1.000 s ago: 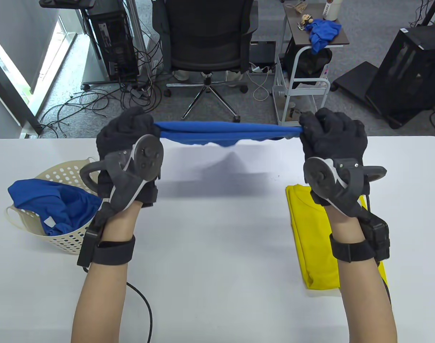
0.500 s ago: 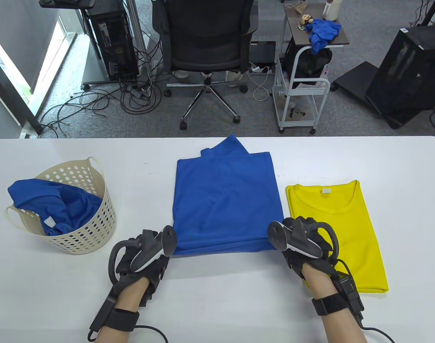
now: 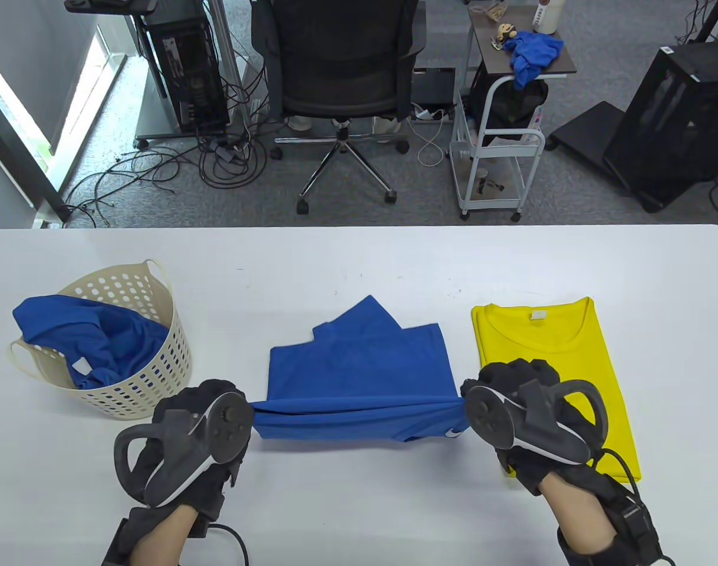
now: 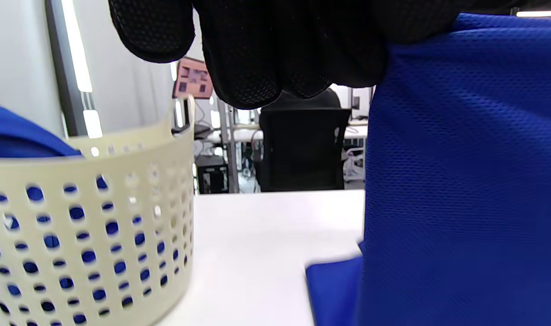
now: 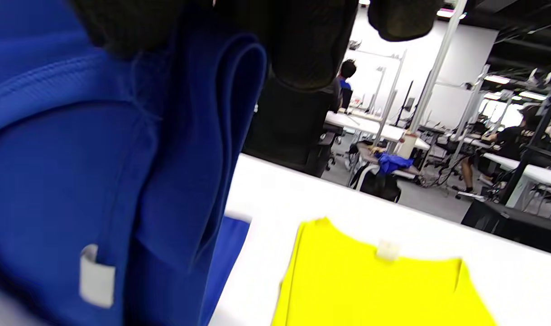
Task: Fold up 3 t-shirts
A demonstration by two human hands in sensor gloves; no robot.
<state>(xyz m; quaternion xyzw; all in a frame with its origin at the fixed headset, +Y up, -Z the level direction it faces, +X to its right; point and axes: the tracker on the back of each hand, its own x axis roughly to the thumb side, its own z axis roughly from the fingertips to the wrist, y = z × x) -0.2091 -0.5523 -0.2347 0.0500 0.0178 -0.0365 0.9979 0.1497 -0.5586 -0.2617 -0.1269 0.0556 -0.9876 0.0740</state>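
Blue mesh-knit t-shirt (image 3: 359, 377) partly folded at table centre, near edge lifted, flat folded yellow t-shirt (image 3: 559, 365) right, crumpled blue t-shirt (image 3: 88, 342) in basket.

Three t-shirts are on the white table (image 3: 359, 507), two blue and one yellow; one blue t-shirt (image 3: 359, 377) lies partly folded in the middle; the second blue t-shirt (image 3: 94, 342) sits bunched in a basket; the single yellow t-shirt (image 3: 571, 354) lies folded flat at the right. There is one cream perforated basket (image 3: 152, 377), at the left. Two gloved hands are in view, the left hand (image 3: 188, 436) and the right hand (image 3: 524, 407), each with one tracker strapped on. Beyond the table stand one black office chair (image 3: 341, 59) and one small wheeled cart (image 3: 494, 147); a fourth piece of blue cloth (image 3: 533, 53) lies on a side table.
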